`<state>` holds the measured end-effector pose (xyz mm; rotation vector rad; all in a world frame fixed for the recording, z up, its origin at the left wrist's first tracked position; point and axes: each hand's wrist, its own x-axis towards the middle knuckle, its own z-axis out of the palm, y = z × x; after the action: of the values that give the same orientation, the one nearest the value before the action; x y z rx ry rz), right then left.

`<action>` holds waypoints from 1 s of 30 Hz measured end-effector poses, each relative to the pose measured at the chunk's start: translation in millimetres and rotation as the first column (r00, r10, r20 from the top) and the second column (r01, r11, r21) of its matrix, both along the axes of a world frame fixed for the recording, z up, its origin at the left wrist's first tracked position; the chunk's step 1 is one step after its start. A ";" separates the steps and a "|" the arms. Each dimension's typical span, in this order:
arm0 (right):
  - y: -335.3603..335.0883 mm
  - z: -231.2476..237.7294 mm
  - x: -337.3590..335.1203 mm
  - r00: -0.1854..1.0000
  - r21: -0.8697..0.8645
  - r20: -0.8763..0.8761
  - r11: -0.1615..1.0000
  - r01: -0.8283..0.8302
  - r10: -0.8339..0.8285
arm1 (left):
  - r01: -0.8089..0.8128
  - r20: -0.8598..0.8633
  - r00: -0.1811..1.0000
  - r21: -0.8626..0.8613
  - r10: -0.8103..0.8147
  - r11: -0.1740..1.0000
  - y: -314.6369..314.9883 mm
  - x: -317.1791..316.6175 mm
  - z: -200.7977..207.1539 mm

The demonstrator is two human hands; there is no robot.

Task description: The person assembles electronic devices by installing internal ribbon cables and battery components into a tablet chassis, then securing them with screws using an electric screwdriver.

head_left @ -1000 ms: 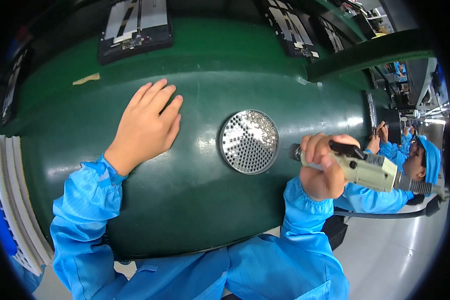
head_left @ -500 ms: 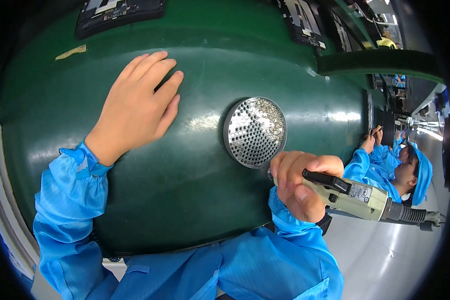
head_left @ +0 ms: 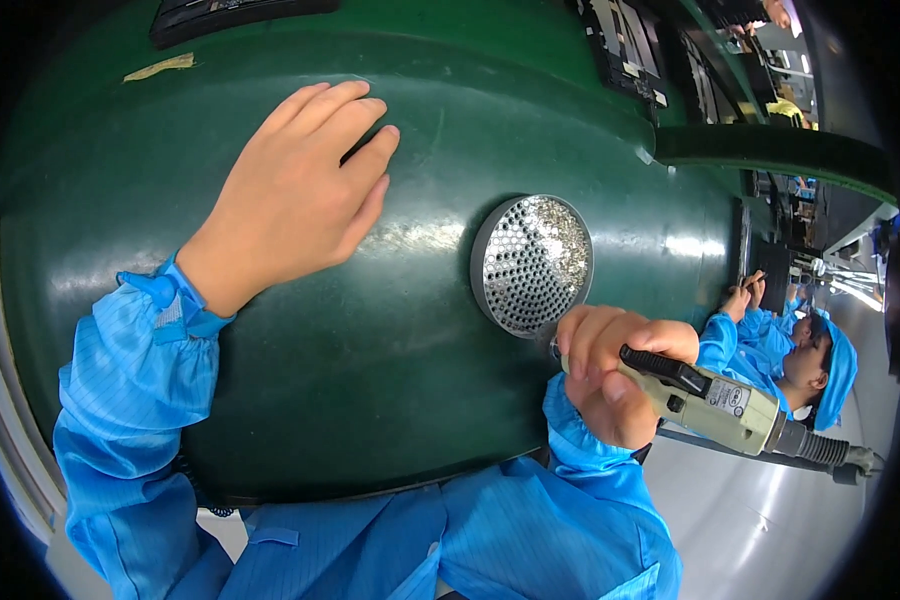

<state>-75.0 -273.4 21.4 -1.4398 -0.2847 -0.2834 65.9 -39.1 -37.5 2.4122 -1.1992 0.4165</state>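
Observation:
My left hand (head_left: pixel 295 185) lies palm down on the green work surface (head_left: pixel 370 400), fingers stretched forward, with nothing in it. In my right hand (head_left: pixel 615 370) is a cream electric screwdriver (head_left: pixel 730 410) with a black lever, my fingers wrapped round its front part. Its cable end points off to the right. The tool's nose is near the lower edge of a round metal dish (head_left: pixel 515 265); my fingers hide whether they touch. Many small holes cover the dish's plate, and tiny shiny screws (head_left: pixel 562 235) are heaped on its upper right part.
A dark device part (head_left: pixel 235 15) lies at the far left, near a yellowish tape strip (head_left: pixel 158 68). Opened devices (head_left: pixel 625 50) stand at the far right, behind a green curved bar (head_left: pixel 780 150). A co-worker (head_left: pixel 810 365) in a blue cap and coat sits to the right.
The dish, my hands and the far items all appear shifted a little in the picture, as the view has moved. Both hands keep the same pose; the screwdriver stays in my right hand.

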 end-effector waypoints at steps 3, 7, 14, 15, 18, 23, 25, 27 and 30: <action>0.1 -2.5 -0.5 1.000 -0.032 0.024 0.999 -0.011 0.012 | 0.002 0.003 1.000 -0.004 -0.002 1.000 -0.3 1.0 -1.6; 1.3 -4.3 -0.2 0.999 -0.051 0.038 0.998 -0.028 0.030 | 0.005 0.004 1.000 0.003 -0.005 1.000 0.9 0.0 -2.3; -12.5 19.6 -3.7 0.991 0.051 0.135 0.999 0.017 -0.024 | 0.020 0.103 0.995 -0.173 -0.002 0.985 -3.7 4.2 12.9; -15.0 20.7 -4.2 0.988 0.051 0.152 0.999 0.019 -0.027 | 0.036 0.184 0.983 -0.210 0.003 0.977 -2.2 3.4 15.6; -22.6 21.6 -5.3 0.975 0.065 0.191 0.992 0.107 -0.118 | 0.097 0.232 0.972 -0.231 -0.042 0.968 0.4 1.5 18.4; -33.5 35.4 2.4 0.967 0.031 0.175 0.983 0.180 -0.183 | 0.088 0.021 0.996 -0.264 -0.085 0.961 0.6 -1.5 10.1; -40.7 36.6 9.2 0.950 -0.016 0.210 0.970 0.241 -0.233 | 0.121 0.133 0.987 -0.272 -0.087 0.955 -0.6 -2.5 18.9; -44.2 28.8 9.8 0.935 0.033 0.251 0.967 0.251 -0.251 | -0.062 -0.190 0.982 -0.256 0.013 0.965 -1.1 -9.3 12.6; -53.0 13.9 5.4 0.925 0.120 0.199 0.945 0.305 -0.324 | -0.095 -0.131 0.990 -0.272 0.060 0.958 -17.7 5.0 16.7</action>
<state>-69.6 -326.4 35.3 -1.3673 -0.2125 -0.7105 70.9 -56.8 -20.8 2.2124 -0.9285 0.4239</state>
